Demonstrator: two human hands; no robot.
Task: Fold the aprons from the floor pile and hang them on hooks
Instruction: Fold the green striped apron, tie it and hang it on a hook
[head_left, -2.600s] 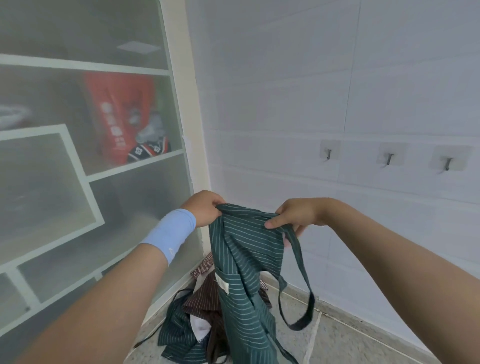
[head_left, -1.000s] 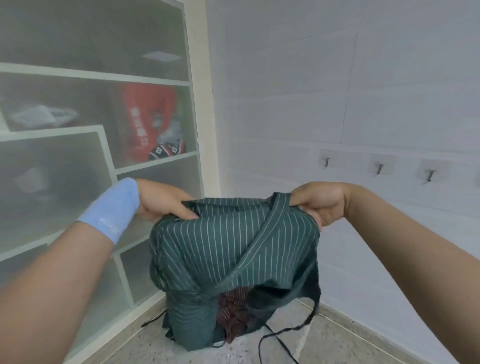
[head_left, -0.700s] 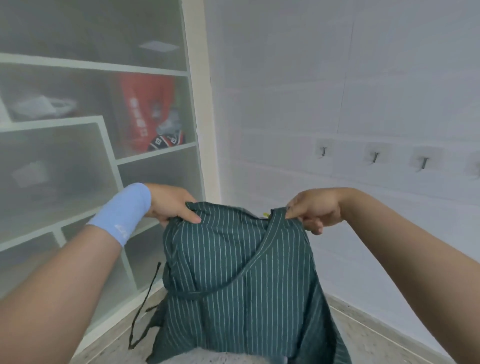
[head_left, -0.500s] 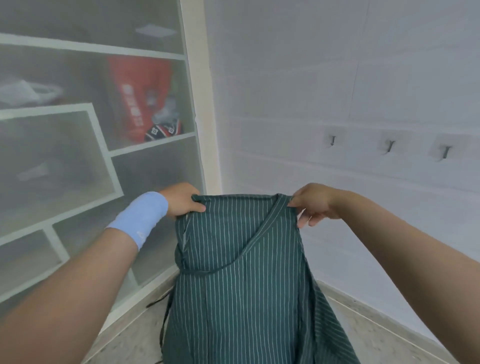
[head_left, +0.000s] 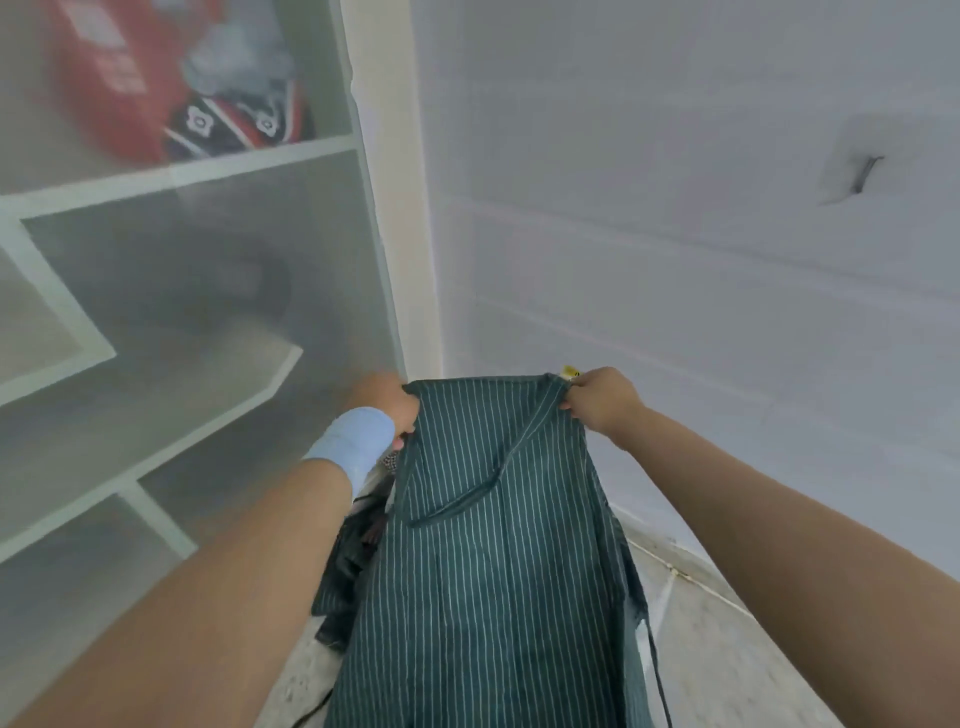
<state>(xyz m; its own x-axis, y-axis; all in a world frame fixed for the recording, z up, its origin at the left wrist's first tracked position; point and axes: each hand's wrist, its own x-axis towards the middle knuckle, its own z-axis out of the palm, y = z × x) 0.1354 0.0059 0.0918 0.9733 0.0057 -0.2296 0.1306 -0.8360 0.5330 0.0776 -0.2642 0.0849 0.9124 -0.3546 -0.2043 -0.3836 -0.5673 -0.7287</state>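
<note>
left hand and right hand are each pinching top corners of green striped apron, hook at 2 o'clock.

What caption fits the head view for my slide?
Both hands, left hand and right hand, hold a green striped apron by its top corners below a wall hook.

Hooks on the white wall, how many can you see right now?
1. A small metal hook on a clear sticky pad sits high on the white tiled wall, up and right of the right hand. More may lie beyond the picture's right edge.
</note>
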